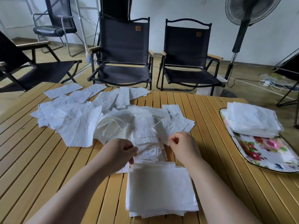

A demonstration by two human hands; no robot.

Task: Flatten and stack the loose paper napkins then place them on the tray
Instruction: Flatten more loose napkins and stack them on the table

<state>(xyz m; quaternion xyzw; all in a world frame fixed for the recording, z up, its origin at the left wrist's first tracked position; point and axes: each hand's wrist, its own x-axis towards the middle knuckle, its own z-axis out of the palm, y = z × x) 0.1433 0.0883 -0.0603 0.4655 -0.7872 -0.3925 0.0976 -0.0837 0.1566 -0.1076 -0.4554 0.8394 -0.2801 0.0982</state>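
Several loose white paper napkins [90,113] lie scattered and overlapping across the middle and left of the wooden slatted table [40,167]. My left hand [118,154] and my right hand [182,146] each pinch an edge of one crumpled napkin [148,147] between them. A neat stack of flattened napkins [160,189] lies just in front of me, between my forearms. At the right, a floral tray [265,152] carries another stack of napkins [252,120] on its far end.
Two black folding chairs [124,52] stand beyond the table's far edge, with another chair [24,65] at the left. A standing fan [242,25] and cables on the floor are at the back right.
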